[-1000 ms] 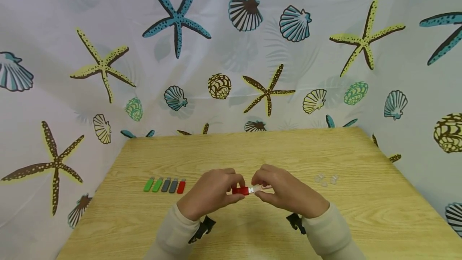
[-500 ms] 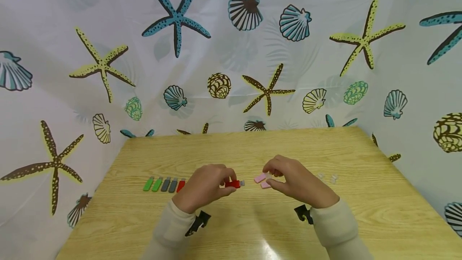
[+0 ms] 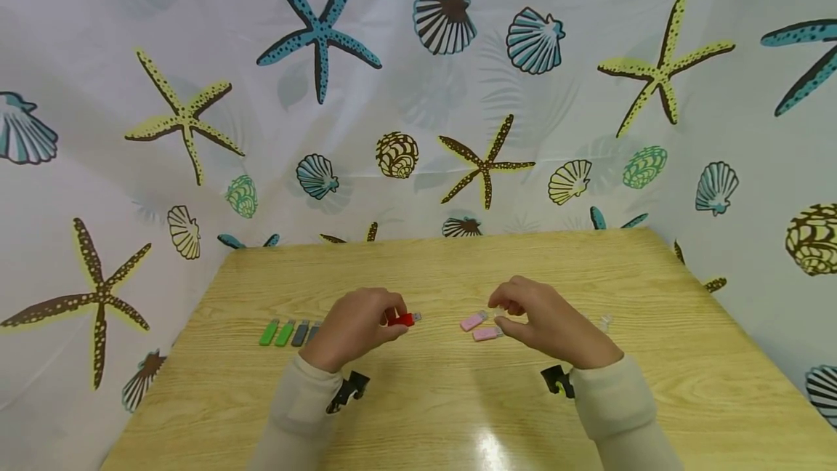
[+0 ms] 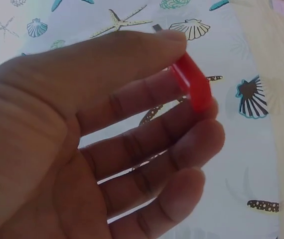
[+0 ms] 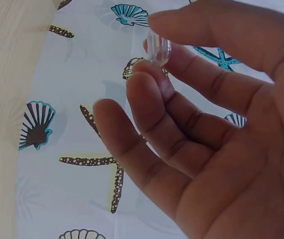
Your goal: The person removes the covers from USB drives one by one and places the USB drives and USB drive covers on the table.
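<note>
Between thumb and fingers, my left hand [image 3: 360, 325] pinches a red USB stick [image 3: 402, 320], its bare metal plug pointing right. The left wrist view shows the red USB stick [image 4: 192, 82] held at the fingertips. My right hand [image 3: 539, 318] pinches a small clear plastic cap [image 5: 159, 49], seen best in the right wrist view. Just left of the right fingertips, two pink USB sticks [image 3: 474, 321] lie on the wooden table with their plugs to the right.
Two green USB sticks [image 3: 269, 332] and grey USB sticks [image 3: 301, 333] stand in a row at the left, partly behind the left hand. Clear caps [image 3: 604, 323] lie right of the right hand. A patterned cloth [image 3: 418, 93] surrounds the wooden table [image 3: 425, 413].
The hands have drawn apart: the left, with the red USB stick, moved left and the right, with the clear cap, moved right. The cap came away from the plug, and the pink sticks are uncovered.
</note>
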`<state>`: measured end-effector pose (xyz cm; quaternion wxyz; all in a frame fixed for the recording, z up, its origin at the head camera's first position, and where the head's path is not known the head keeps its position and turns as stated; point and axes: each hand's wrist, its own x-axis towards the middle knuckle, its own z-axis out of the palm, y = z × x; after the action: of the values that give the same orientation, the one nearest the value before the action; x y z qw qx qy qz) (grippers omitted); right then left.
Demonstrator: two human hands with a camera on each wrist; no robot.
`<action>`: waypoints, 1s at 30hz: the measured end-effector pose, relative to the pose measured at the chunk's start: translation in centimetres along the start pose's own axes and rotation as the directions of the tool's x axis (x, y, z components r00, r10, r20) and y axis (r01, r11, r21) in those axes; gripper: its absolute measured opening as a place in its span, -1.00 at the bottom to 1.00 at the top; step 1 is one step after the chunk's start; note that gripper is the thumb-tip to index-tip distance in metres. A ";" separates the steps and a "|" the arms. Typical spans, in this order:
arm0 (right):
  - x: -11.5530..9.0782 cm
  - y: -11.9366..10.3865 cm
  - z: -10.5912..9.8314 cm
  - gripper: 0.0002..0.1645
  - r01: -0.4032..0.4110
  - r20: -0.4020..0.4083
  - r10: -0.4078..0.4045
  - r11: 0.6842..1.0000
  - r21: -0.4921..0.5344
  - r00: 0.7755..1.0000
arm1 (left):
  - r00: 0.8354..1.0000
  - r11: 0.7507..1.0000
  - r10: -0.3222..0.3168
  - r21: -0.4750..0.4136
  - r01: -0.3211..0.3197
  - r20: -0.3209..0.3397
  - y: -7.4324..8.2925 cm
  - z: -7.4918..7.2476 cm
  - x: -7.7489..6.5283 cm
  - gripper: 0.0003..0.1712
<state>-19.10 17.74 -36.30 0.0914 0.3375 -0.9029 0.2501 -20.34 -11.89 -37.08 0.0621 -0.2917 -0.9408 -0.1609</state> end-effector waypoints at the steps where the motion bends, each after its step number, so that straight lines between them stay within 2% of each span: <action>1: 0.0 0.1 0.0 -0.83 -0.004 -0.001 0.004 1.000 0.000 1.000 | 1.000 1.000 -0.010 0.000 0.010 0.002 -0.1 0.0 0.0 -0.85; 12: -0.4 1.8 -0.4 -0.85 -0.108 0.000 0.108 0.994 0.019 0.994 | 0.994 0.994 -0.105 -0.021 0.105 0.023 -1.6 0.2 -0.3 -0.87; 18: -0.8 2.9 -0.6 -0.85 -0.211 -0.047 0.212 0.977 0.036 0.976 | 0.989 0.989 -0.146 -0.034 0.147 0.032 -2.2 0.1 -0.4 -0.88; 30: -1.1 4.9 -0.3 -0.88 -0.302 -0.040 0.303 0.953 0.023 0.952 | 0.972 0.972 -0.235 -0.020 0.235 0.033 -3.0 0.4 -0.6 -0.87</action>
<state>-21.51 21.67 -38.34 0.0686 0.1905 -0.9396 0.2760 -21.55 -14.41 -38.33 0.0249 -0.1814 -0.9676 -0.1739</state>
